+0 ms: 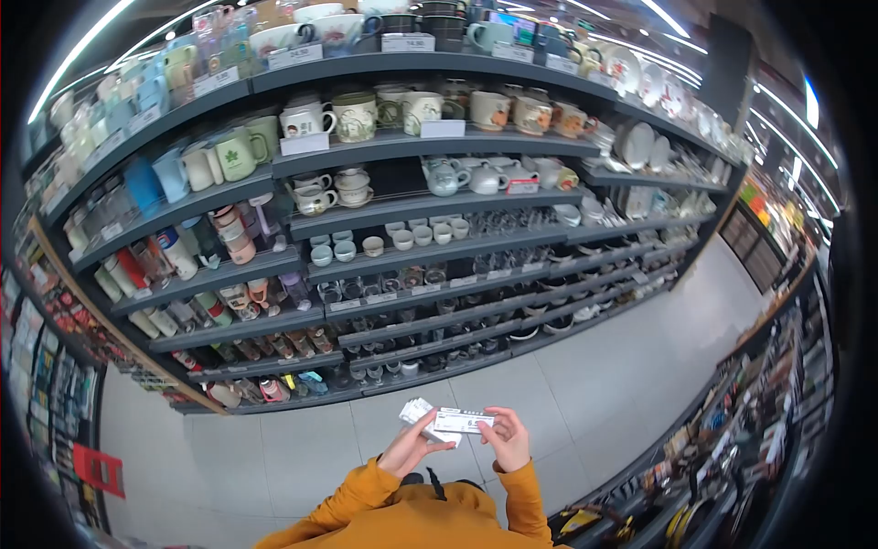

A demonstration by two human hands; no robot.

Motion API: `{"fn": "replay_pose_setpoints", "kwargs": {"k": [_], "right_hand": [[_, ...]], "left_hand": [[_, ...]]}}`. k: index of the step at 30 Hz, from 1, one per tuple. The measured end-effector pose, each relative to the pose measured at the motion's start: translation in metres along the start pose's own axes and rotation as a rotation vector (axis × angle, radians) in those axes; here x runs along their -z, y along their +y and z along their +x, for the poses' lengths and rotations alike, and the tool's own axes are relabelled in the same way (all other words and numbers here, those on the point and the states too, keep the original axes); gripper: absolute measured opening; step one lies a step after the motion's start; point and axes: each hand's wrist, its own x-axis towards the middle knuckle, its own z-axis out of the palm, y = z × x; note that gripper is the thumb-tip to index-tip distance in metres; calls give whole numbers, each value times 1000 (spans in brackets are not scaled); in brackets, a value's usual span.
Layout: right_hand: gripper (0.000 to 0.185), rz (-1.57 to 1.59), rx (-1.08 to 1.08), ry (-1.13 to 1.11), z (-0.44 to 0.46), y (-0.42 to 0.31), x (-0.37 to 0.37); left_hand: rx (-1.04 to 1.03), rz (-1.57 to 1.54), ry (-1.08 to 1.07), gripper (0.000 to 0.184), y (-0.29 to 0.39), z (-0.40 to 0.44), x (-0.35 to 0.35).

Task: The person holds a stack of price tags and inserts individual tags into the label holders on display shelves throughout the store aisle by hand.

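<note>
My left hand (pixel 406 447) is closed around a stack of white price labels (pixel 445 440), its thumb lying along the near side. Between the thumb and fingers of my right hand (pixel 508 437) is a single price label (pixel 462 421) with black print. This label overlaps the front of the stack, and its large figure is partly covered by my right thumb. Both hands are close together in front of my body, above the tiled floor.
Ahead stands a long dark shelf unit (pixel 393 160) with mugs (pixel 422 113), teapots (pixel 447 177), small cups, glasses and plates. Price tags line its edges. A red step stool (pixel 99 470) stands at lower left. Another rack (pixel 695 476) full of goods runs along the right.
</note>
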Motion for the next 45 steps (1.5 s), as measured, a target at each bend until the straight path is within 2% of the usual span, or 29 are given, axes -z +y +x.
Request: {"fn": "replay_pose_setpoints", "kwargs": {"k": [3, 4, 9, 14, 18, 23, 27, 30, 33, 34, 36, 38, 41, 45], "right_hand": [[30, -69, -42, -160, 23, -8, 11], [30, -92, -55, -226, 30, -8, 15], [32, -246, -56, -472, 52, -9, 32], [33, -117, -176, -621, 56, 5, 48], [32, -122, -228, -678, 56, 0, 41], [32, -199, -142, -814, 91, 2, 22], [28, -257, 74, -875, 144, -33, -33], [21, -336, 254, -844, 189, -84, -103], [17, -340, 718, -748, 240, -129, -193], [16, -361, 733, -753, 259, -144, -223], [15, -350, 971, -693, 291, -168, -286], [15, -352, 1108, -628, 311, -190, -341], [12, -410, 1159, -485, 354, -200, -408], [13, -525, 1159, -466, 407, -187, -458]], "left_hand": [[-84, -6, 87, 37, -13, -4, -7], [-148, 46, 184, 34, -18, -7, -18], [-210, 35, 361, 29, -55, -1, -31], [-269, -16, 475, 30, -79, -6, -44], [-270, -70, 464, 30, -87, -13, -38], [-338, -159, 427, 30, -76, -23, -31], [-435, -272, 333, 32, -59, -38, -14], [-470, -213, 340, 29, -38, -49, 6], [-425, -104, 353, 30, -8, -68, 18], [-422, -97, 349, 31, -1, -74, 23], [-410, -81, 339, 31, 11, -83, 33], [-396, -93, 345, 36, 19, -93, 42], [-376, -124, 377, 39, 25, -104, 61], [-385, -141, 425, 32, 39, -124, 72]]}}
